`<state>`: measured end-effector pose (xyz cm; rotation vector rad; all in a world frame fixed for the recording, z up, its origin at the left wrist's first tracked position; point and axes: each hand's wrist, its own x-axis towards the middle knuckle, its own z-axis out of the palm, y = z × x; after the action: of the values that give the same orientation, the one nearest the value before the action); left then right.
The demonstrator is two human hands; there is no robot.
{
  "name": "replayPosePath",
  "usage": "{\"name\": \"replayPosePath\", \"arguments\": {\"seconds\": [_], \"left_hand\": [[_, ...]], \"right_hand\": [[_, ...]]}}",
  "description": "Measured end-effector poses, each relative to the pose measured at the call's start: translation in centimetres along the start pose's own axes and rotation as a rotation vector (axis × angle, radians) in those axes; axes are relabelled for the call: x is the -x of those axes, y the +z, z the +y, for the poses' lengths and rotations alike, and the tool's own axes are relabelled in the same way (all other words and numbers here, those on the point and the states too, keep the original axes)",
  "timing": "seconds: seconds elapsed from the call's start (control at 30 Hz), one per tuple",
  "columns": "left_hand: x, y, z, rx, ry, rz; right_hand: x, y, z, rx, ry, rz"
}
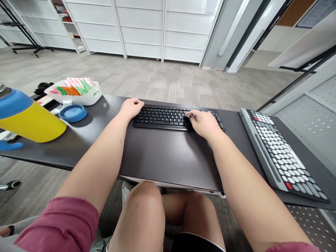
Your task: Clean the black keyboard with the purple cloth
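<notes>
A black keyboard point(162, 117) lies flat on the dark desk in front of me. My left hand point(131, 107) is closed at its upper left corner, with thumb and fingers pinched on the edge. Over the right-hand keys, my right hand point(206, 123) is closed around a small crumpled greyish-white piece point(191, 116), perhaps cloth or tissue. Most of that piece is hidden under the fingers, which rest at key level. The keyboard's right end shows partly past my right hand.
To the right lies a grey keyboard point(248, 140) with round white keys. At left are a yellow bottle with blue top point(34, 120), a blue lid point(73, 113) and a white basket point(90, 99) of colourful items. The desk's front edge point(170, 181) is above my knees.
</notes>
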<state>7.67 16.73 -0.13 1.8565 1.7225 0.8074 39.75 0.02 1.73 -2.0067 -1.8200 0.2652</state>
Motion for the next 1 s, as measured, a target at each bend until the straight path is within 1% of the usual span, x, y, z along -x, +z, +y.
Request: {"name": "replayPosePath", "arguments": {"seconds": [0.4,0.6,0.83,1.0], "left_hand": [[-0.09,0.00,0.00,0.006,-0.003,-0.004],[0.06,-0.05,0.06,0.004,-0.001,0.001],[-0.02,0.06,-0.11,0.017,0.002,0.002],[-0.04,0.03,-0.14,0.015,0.007,0.001]], "right_hand": [[0.04,0.20,0.07,-0.019,-0.027,0.022],[0.09,0.07,-0.01,-0.022,-0.011,-0.004],[0.01,0.17,0.16,-0.007,0.002,-0.001],[-0.05,0.21,0.39,-0.012,-0.045,-0.014]]}}
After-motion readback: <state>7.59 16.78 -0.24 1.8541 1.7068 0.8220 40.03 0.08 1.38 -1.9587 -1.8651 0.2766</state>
